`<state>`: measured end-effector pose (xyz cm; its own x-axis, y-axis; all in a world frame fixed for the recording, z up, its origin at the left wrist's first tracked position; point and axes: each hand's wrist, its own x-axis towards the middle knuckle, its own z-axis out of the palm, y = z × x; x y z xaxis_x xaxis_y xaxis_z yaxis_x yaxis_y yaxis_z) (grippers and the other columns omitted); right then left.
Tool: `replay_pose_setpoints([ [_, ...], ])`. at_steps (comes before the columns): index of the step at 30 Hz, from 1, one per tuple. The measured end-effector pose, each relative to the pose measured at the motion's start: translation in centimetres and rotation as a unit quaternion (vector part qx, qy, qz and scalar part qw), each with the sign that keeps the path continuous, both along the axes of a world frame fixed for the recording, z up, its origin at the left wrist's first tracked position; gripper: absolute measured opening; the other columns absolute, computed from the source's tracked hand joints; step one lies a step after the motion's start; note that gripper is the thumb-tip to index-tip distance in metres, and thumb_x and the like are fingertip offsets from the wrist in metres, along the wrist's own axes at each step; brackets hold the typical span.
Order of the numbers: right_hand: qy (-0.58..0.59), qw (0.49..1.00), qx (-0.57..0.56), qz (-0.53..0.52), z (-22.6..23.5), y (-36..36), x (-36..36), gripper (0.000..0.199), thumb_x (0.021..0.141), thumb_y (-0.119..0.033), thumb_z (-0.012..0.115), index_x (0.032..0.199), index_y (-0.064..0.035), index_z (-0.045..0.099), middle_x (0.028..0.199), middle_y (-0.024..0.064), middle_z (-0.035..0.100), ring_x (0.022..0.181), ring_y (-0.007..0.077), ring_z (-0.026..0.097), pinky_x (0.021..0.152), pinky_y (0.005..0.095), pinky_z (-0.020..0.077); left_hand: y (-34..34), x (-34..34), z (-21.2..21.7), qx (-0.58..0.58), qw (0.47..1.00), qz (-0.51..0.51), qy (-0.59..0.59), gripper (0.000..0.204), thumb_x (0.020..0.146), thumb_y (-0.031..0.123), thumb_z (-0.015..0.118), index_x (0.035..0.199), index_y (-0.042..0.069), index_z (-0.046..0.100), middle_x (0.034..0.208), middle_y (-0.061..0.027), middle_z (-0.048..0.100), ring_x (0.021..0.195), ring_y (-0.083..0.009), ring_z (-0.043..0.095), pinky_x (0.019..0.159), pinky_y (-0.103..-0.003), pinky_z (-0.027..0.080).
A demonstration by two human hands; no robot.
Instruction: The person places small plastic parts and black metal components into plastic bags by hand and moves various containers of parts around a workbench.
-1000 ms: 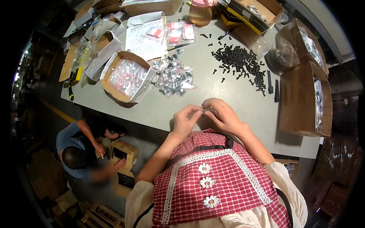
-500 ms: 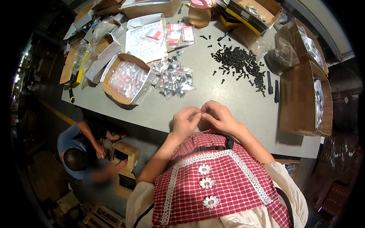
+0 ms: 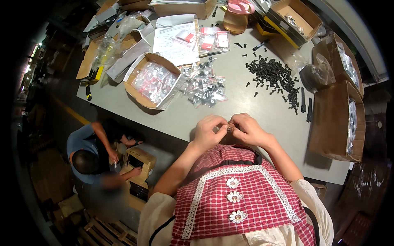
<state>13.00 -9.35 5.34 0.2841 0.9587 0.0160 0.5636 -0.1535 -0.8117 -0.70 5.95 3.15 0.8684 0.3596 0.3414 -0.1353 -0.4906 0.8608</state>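
Observation:
Close to the table's near edge, my left hand and my right hand meet fingertip to fingertip. Both are closed in a pinch, and a tiny thing shows between them, too small and too covered by the fingers to name. Beyond my left hand lie small clear bags of metal and dark parts. To their left, a cardboard box holds many clear bags with white and red contents. A heap of black screws is spread on the table past my right hand.
Two slim black tools lie right of the heap, beside a tall brown carton. A jar with a pink lid and printed sheets sit farther back. Down on the left, another person crouches on the floor near a carton.
The table and its things sit farther right and slightly lower in view. My hands stay together, and a tiny thing now shows between the fingertips. The crouching person's hand has shifted.

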Motion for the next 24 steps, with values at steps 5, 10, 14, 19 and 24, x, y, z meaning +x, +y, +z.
replay_pose_setpoints([
  [5, 0.007, 1.0, 0.002, 0.001, 0.7, 0.0, 0.2, 0.02, 0.081, -0.016, 0.056, 0.087, 0.0021, 0.059, 0.082, 0.0213, 0.063, 0.084, 0.0421, 0.059, 0.091, 0.047, 0.0451, 0.6, -0.1, 0.0, -0.014, 1.0, -0.001, 0.015, 0.003, 0.081, 0.002, 0.07, 0.084, 0.001, 0.069, 0.082, -0.008, 0.071, 0.074, -0.0205, 0.066, 0.064, -0.031, 0.051],
  [10, 0.018, 0.999, 0.021, -0.029, 0.4, 0.2, 0.3, 0.021, 0.085, -0.019, 0.059, 0.088, 0.0011, 0.061, 0.085, 0.0179, 0.066, 0.084, 0.036, 0.064, 0.084, 0.0449, 0.0491, 1.0, -0.3, 0.7, -0.08, 0.994, 0.02, 0.066, 0.006, 0.085, 0.003, 0.068, 0.089, -0.001, 0.07, 0.086, -0.0079, 0.072, 0.078, -0.0178, 0.067, 0.068, -0.03, 0.052],
  [14, 0.148, 0.965, 0.036, -0.214, -2.9, -1.0, 1.4, 0.018, 0.091, -0.02, 0.064, 0.096, -0.0026, 0.065, 0.085, 0.0091, 0.068, 0.081, 0.0167, 0.064, 0.071, 0.0317, 0.0501, 6.0, 1.5, 2.3, 0.008, 0.992, 0.126, 0.015, 0.016, 0.091, 0.007, 0.063, 0.104, 0.002, 0.071, 0.101, -0.0126, 0.071, 0.096, -0.0257, 0.066, 0.084, -0.037, 0.052],
  [19, 0.035, 0.951, 0.024, -0.306, -5.4, -2.9, 4.2, 0.015, 0.089, -0.012, 0.063, 0.099, -0.0009, 0.065, 0.095, 0.0148, 0.066, 0.083, 0.0262, 0.068, 0.071, 0.0357, 0.0537, 18.4, 1.7, 0.3, 0.23, 0.903, 0.337, 0.132, 0.028, 0.09, 0.018, 0.067, 0.111, 0.001, 0.069, 0.118, -0.0206, 0.066, 0.116, -0.0359, 0.058, 0.098, -0.045, 0.046],
  [24, -0.103, 0.928, 0.004, -0.359, -6.9, -3.4, 7.9, 0.023, 0.087, -0.011, 0.065, 0.108, -0.0008, 0.063, 0.105, 0.0181, 0.062, 0.093, 0.0328, 0.065, 0.078, 0.0404, 0.0549, 22.5, 1.6, -1.6, 0.173, 0.856, 0.316, 0.372, 0.033, 0.079, 0.028, 0.077, 0.096, 0.001, 0.07, 0.096, -0.0175, 0.072, 0.094, -0.0333, 0.067, 0.086, -0.043, 0.051],
])
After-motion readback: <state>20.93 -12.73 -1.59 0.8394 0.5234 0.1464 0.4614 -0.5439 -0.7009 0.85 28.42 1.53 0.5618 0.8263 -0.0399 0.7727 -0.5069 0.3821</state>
